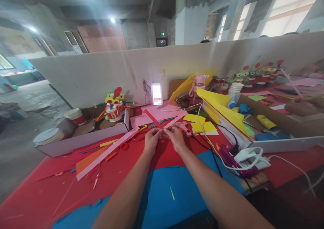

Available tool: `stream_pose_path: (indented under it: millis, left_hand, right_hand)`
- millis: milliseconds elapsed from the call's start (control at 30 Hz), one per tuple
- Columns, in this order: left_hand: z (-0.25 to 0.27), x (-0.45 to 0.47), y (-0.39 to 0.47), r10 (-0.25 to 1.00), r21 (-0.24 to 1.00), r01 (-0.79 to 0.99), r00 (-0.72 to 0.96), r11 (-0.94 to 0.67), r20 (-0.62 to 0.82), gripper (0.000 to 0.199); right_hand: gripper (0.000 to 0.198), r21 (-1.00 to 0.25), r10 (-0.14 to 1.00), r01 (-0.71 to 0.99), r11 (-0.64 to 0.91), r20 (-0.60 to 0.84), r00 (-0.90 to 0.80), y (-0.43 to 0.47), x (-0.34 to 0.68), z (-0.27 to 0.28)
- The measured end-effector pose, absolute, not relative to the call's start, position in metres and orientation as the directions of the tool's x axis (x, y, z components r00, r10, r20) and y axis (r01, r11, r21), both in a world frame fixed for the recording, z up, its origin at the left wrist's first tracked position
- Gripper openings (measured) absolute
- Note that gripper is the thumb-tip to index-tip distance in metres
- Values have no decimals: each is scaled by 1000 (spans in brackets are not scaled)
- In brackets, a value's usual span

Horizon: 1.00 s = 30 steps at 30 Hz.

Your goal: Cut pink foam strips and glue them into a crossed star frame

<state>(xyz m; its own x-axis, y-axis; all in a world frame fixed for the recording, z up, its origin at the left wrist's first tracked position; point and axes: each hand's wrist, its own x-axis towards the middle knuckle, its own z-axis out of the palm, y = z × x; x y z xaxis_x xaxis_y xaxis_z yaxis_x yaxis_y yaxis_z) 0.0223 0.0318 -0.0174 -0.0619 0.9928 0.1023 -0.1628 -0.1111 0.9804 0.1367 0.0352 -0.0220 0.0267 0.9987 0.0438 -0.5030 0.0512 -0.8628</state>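
My left hand point(152, 141) and my right hand point(175, 137) meet over the red tabletop, both with fingers pinched. Between the fingertips are the ends of a red paper strip point(152, 117) and a pink paper strip point(177, 119), spreading apart in a V. Whether the ends overlap or are joined is hidden by my fingers. A pink glue gun point(186, 129) lies just beyond my right hand. To the left of my left hand are red-handled scissors point(140, 135) and a long pink strip point(107, 153).
A paper-cup robot figure point(113, 111) stands by a shallow box point(83, 142) on the left. At right are yellow sheets point(205, 127), a purple power strip point(231, 159) with trailing cords, and a white box point(286, 144) of paper rolls. Blue paper point(167, 181) lies under my forearms.
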Motion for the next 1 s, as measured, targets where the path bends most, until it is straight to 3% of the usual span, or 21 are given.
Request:
stream_pose_path:
  millis: [467,833,1000]
  left_hand:
    - [-23,22,37,988,982,-139,-108,-129,114,27]
    - [-19,23,36,988,979,-163,-119,-122,103,26]
    - [-17,24,34,984,981,-137,-129,-139,122,25]
  right_hand:
    - [25,-955,987,-274,117,82,137,39,141,-22]
    - [18,-947,942,202,251,287,173,43,148,-25]
    - [21,-922,930,289,258,318,185,42,149,-23]
